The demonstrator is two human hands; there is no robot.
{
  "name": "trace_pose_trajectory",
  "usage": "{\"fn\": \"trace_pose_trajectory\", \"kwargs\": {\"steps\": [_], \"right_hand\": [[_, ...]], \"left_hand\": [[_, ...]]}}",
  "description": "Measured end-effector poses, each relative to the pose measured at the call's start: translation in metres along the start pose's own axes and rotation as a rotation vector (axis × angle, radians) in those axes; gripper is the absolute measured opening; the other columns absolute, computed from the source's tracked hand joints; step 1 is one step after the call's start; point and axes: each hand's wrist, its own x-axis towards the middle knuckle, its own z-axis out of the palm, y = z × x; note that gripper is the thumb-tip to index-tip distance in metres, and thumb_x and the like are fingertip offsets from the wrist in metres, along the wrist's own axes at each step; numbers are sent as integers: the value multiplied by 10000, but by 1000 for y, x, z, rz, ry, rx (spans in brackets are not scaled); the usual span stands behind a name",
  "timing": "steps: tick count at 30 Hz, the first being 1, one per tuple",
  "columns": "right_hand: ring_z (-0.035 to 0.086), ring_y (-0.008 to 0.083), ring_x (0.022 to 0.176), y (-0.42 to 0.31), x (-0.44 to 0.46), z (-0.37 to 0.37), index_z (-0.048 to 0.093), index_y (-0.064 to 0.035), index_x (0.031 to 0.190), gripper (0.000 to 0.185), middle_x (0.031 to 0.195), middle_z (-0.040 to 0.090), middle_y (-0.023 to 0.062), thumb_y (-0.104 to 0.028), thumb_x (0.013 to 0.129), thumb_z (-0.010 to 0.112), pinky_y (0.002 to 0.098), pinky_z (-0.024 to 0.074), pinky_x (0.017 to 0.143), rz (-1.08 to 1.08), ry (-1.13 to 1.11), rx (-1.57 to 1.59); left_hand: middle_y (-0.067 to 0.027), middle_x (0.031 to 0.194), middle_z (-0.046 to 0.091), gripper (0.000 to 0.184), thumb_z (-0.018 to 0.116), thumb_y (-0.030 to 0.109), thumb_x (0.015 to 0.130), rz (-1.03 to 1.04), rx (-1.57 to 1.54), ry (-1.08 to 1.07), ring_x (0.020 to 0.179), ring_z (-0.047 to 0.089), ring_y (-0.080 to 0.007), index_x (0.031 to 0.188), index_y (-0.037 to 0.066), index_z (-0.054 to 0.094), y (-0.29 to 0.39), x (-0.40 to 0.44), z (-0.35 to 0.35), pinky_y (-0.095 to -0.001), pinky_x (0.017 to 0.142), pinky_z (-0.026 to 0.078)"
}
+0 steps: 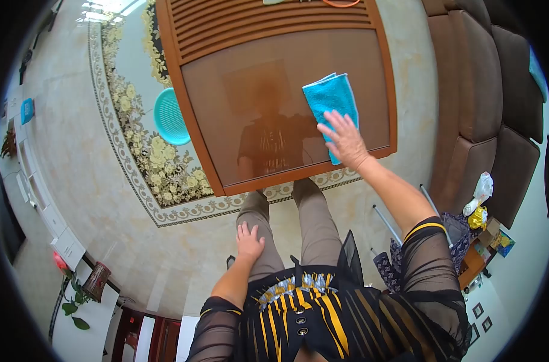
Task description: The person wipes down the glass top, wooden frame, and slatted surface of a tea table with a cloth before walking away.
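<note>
The person's right hand (343, 136) lies flat on a folded blue cloth (329, 96), fingers slightly spread, pressing rather than gripping and hiding part of it. The cloth sits on the right side of the glossy brown tabletop (220, 145), near its front edge. The left hand (249, 242) is at the thigh, fingers loosely apart with nothing in them. Beyond the glossy panel, a slatted section (274, 21) crosses the table, with an orange item (342, 3) at its far end, cut off by the view. A turquoise basket (171, 117) stands just beside the table's left edge, which partly hides it, over a floral border (160, 158). A brown sofa (476, 78) flanks the right; metal legs (388, 223) stand behind the right forearm
</note>
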Motion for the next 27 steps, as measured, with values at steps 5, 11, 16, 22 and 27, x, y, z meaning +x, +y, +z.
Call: {"fn": "trace_pose_trajectory", "kwargs": {"steps": [5, 11, 16, 22, 27], "right_hand": [[240, 305, 1380, 52, 32, 71, 371, -209, 1394, 654, 1481, 278, 121, -208, 794, 633, 492, 174, 1120, 161, 163, -22], [269, 334, 1359, -61, 91, 128, 474, -260, 1321, 476, 1436, 316, 162, -255, 855, 568, 590, 177, 1071, 143, 351, 34], [329, 276, 1331, -154, 138, 146, 566, -289, 1145, 396, 1397, 391, 83, -273, 758, 648, 529, 199, 1098, -299, 152, 352], [286, 269, 1347, 12, 159, 90, 544, -240, 1207, 366, 1412, 382, 74, -267, 842, 548, 605, 200, 1053, -10, 223, -171], [298, 342, 1333, 195, 106, 67, 373, -195, 1400, 492, 1428, 329, 181, -360, 942, 445, 564, 228, 1053, 611, 528, -443]], "left_hand": [[-163, 1360, 397, 441, 675, 256, 714, 215, -20, 227, 1300, 307, -380, 1132, 141, 592, -16, 2, -12, -483, 1048, 294], [-149, 1343, 419, 396, 686, 235, 706, 277, -90, 212, 1277, 336, -384, 1083, 137, 617, -36, 3, -4, -476, 1037, 313], [-152, 1341, 421, 387, 688, 241, 704, 282, -59, 206, 1278, 335, -383, 1072, 142, 623, -27, 10, -11, -475, 1032, 320], [-152, 1339, 423, 388, 692, 247, 700, 256, -47, 197, 1277, 337, -381, 1068, 143, 624, -21, 13, -17, -473, 1033, 317], [-151, 1334, 428, 393, 692, 246, 699, 262, -89, 217, 1276, 340, -379, 1070, 138, 621, -20, 19, -28, -473, 1036, 313]]}}
